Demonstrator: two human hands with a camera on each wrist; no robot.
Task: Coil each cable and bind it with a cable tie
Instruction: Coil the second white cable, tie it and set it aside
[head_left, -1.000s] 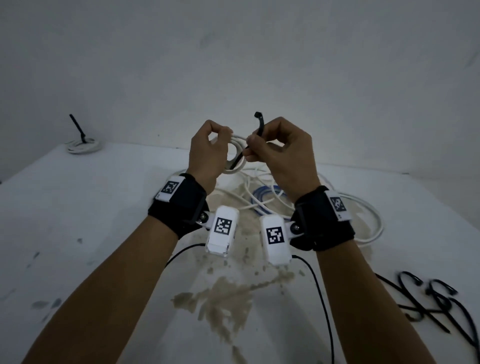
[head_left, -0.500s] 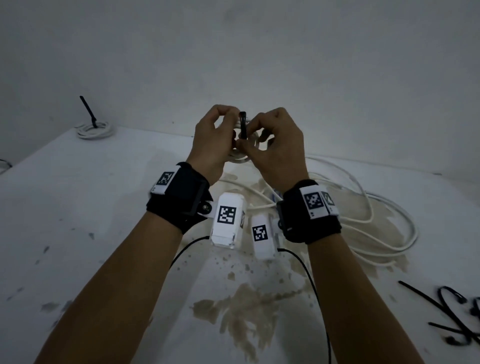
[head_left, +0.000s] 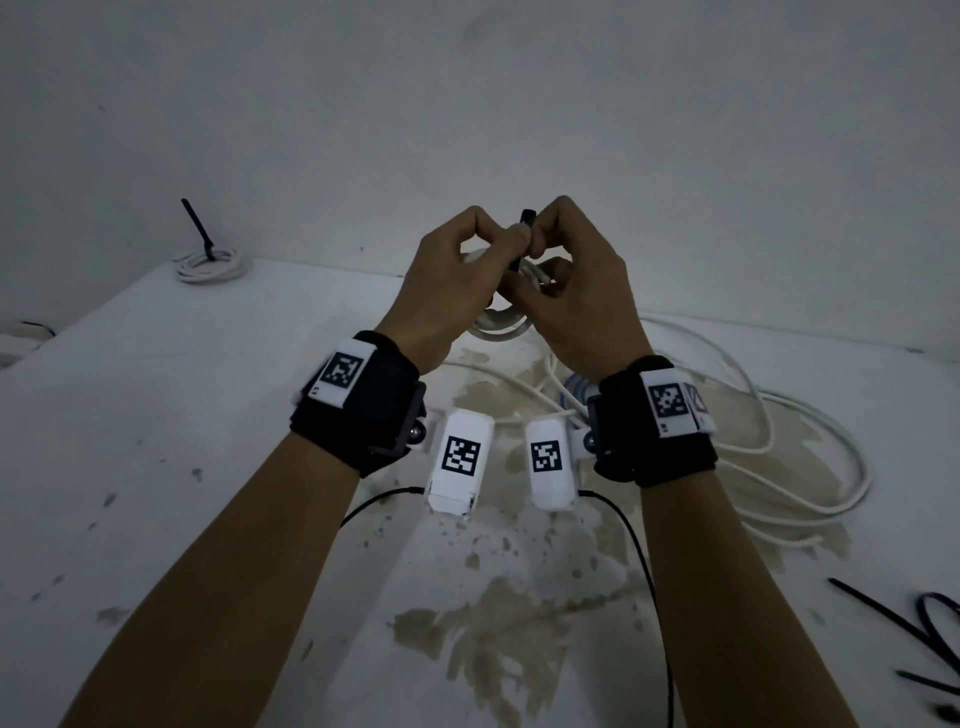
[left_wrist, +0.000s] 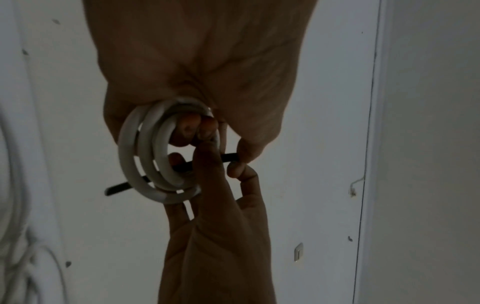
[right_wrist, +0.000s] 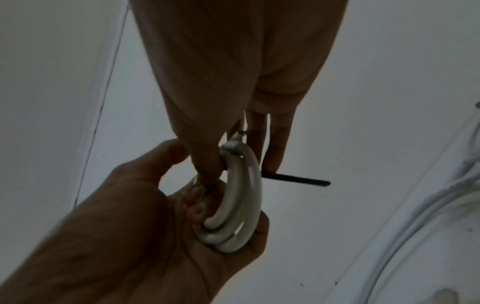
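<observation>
A small white cable coil (head_left: 501, 325) is held above the worktop (head_left: 156, 415) at twelve o'clock, gripped in the curled left hand (head_left: 447, 280). A black cable tie (left_wrist: 182, 166), threaded through it, is pinched by the right hand (head_left: 576, 291). The coil is judged light, stiff and springy, best clamped across its stacked turns; the slick, thin tie is best pinched near its tip.

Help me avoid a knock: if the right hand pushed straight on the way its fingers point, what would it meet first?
Probably the left hand: the right hand points at it across the small white cable coil and black cable tie both hold. Depth is unclear.
</observation>
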